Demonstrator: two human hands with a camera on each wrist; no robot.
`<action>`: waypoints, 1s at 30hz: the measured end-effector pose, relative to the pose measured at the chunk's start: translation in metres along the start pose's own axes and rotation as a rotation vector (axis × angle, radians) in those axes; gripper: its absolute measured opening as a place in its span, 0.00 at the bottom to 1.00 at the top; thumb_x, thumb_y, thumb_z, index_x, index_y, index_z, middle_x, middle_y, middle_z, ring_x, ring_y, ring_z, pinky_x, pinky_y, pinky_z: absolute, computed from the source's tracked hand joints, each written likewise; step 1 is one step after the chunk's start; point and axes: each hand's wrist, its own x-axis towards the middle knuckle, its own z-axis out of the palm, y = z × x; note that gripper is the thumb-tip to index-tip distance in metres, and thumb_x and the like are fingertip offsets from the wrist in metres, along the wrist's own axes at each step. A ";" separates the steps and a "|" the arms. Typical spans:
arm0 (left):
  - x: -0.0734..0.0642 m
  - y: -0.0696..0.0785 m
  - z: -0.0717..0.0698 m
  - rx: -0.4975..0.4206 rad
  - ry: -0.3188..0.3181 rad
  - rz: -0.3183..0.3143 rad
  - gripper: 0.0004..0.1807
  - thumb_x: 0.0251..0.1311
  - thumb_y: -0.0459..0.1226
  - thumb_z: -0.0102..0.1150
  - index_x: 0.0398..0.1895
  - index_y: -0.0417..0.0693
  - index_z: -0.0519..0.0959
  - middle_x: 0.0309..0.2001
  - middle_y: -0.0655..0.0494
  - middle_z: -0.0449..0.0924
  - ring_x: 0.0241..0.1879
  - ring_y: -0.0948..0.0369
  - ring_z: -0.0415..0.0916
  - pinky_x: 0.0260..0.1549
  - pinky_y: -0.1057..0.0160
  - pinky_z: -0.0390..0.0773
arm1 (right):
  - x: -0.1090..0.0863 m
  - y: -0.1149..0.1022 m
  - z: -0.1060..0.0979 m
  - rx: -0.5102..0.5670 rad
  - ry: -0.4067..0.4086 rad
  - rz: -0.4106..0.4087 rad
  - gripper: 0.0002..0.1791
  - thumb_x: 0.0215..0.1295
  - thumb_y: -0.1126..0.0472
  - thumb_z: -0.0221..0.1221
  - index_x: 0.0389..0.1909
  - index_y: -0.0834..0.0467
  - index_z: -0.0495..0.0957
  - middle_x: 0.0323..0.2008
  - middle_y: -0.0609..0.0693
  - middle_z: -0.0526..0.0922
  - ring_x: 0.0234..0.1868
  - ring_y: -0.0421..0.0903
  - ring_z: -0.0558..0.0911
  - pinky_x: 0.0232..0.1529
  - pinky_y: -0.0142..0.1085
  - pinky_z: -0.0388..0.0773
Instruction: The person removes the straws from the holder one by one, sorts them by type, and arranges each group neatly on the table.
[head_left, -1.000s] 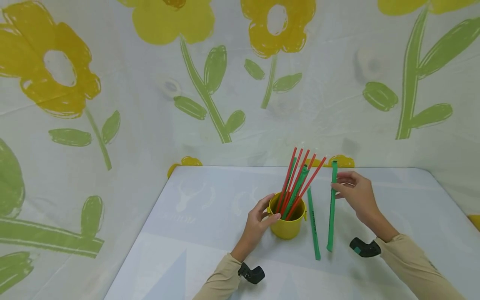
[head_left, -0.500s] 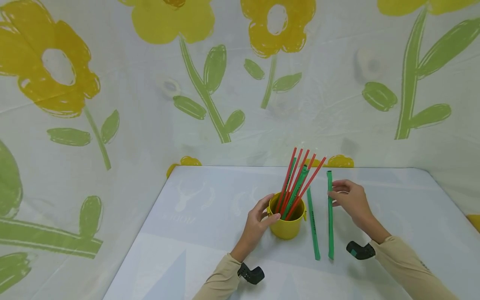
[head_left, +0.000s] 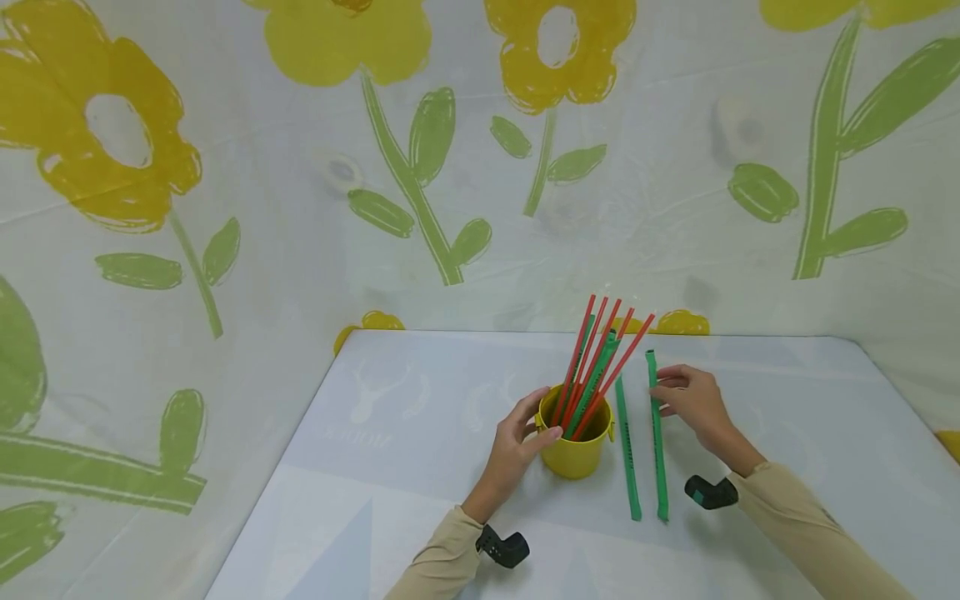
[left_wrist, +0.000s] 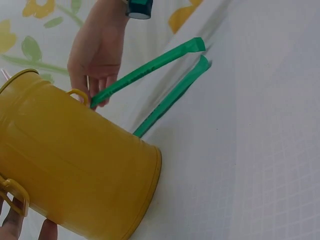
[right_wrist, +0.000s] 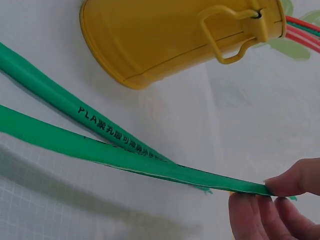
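Observation:
A small yellow bucket [head_left: 573, 460] stands upright on the table, with several red straws [head_left: 628, 358] and green-wrapped straws [head_left: 600, 379] leaning out of it. My left hand [head_left: 513, 446] grips its left side, thumb over the rim. To the right, my right hand [head_left: 697, 404] pinches a green-wrapped straw [right_wrist: 150, 161] near its far end, between thumb and fingertips. Between the bucket and that straw, another green-wrapped straw [head_left: 628, 467] lies on the table, with dark printed characters on it in the right wrist view. The bucket hides the lower part of the straws inside.
The white table [head_left: 360, 492] has a pale printed pattern. Behind and to the left hangs a light curtain [head_left: 285, 167] with yellow flowers and green leaves. Each wrist wears a small black camera, the right one [head_left: 711, 492] close above the table.
My right hand has moved left and nearer with the pinched straw, which is now closer to the lying straw. My left hand and the bucket have stayed in place.

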 end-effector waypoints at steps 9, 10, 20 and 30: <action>0.000 0.001 0.000 0.001 -0.008 -0.001 0.31 0.62 0.34 0.55 0.68 0.36 0.60 0.67 0.46 0.63 0.66 0.51 0.60 0.58 0.47 0.63 | 0.009 0.008 0.006 -0.028 -0.041 0.050 0.24 0.64 0.62 0.55 0.56 0.74 0.68 0.46 0.68 0.78 0.32 0.46 0.81 0.33 0.36 0.81; 0.000 0.001 0.000 0.001 -0.005 0.000 0.31 0.62 0.34 0.55 0.68 0.36 0.60 0.67 0.46 0.63 0.66 0.51 0.60 0.58 0.47 0.64 | 0.010 0.009 0.007 -0.029 -0.046 0.056 0.24 0.64 0.62 0.56 0.55 0.74 0.68 0.45 0.68 0.78 0.32 0.46 0.81 0.33 0.36 0.81; -0.001 0.000 0.000 0.000 -0.003 0.003 0.32 0.62 0.34 0.56 0.68 0.35 0.60 0.67 0.46 0.63 0.66 0.51 0.60 0.58 0.48 0.64 | 0.020 0.019 0.012 -0.051 -0.056 0.111 0.24 0.62 0.61 0.57 0.54 0.74 0.70 0.39 0.64 0.80 0.28 0.45 0.81 0.32 0.36 0.81; 0.000 0.001 0.000 -0.012 0.002 -0.002 0.32 0.62 0.35 0.56 0.68 0.34 0.60 0.67 0.47 0.64 0.66 0.51 0.60 0.58 0.48 0.64 | 0.026 0.031 0.020 -0.132 -0.038 0.113 0.22 0.59 0.62 0.57 0.50 0.73 0.73 0.35 0.62 0.81 0.27 0.44 0.79 0.27 0.32 0.76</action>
